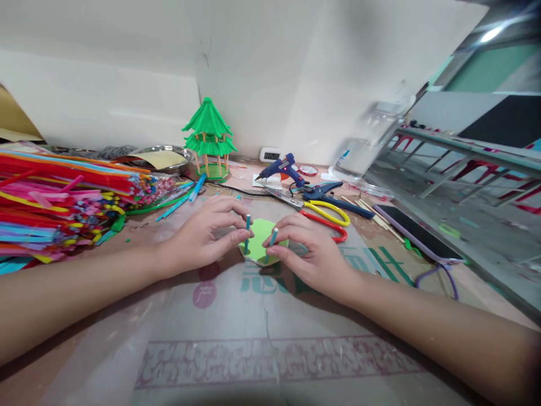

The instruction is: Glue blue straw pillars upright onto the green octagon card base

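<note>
A small light-green paper base (pixel 260 239) lies on the cardboard-covered table, with short blue straw posts standing on it. My left hand (pixel 207 234) pinches one upright blue post (pixel 247 232) at the base's left edge. My right hand (pixel 306 251) pinches another blue post (pixel 273 239) at its right edge. Both hands rest on the table, fingers closed round the posts.
A heap of coloured straws (pixel 59 197) fills the left. A finished green pagoda model (pixel 209 138) stands at the back. A blue glue gun (pixel 283 169), scissors (pixel 325 194), red-and-yellow pliers (pixel 327 217), wooden sticks (pixel 372 211), a phone (pixel 416 234) and a clear bottle (pixel 363 149) lie to the right.
</note>
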A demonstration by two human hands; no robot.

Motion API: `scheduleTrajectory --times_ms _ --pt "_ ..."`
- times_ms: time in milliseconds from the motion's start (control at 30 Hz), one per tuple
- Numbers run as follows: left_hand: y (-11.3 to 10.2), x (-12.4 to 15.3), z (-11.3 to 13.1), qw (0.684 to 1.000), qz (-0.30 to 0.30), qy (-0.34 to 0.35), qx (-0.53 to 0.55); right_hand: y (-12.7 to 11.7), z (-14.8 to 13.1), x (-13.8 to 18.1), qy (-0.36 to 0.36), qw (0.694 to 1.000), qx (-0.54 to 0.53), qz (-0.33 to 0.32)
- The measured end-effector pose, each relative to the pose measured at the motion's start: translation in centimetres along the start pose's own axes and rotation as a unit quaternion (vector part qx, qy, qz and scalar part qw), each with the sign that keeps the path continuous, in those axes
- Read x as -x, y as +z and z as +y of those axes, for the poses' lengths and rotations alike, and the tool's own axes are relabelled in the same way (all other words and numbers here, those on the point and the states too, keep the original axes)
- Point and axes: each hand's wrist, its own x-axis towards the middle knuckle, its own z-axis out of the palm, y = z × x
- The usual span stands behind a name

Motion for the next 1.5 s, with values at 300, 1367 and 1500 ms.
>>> scheduleTrajectory --times_ms 300,1367,1500 --pt "-0.4 0.1 0.1 0.999 -0.038 -0.002 -0.004 -0.4 -0.1 0.0 -0.003 1.0 -0.009 -0.015" --pt "-1.5 -0.6 1.2 0.973 -0.072 -0.22 0.018 -0.8 2.0 0.2 0.107 0.987 0.064 -0.106" --pt "-1.0 -0.6 0.8 0.976 -0.064 -0.208 0.017 -0.7 2.1 0.3 0.097 0.987 0.07 -0.103"
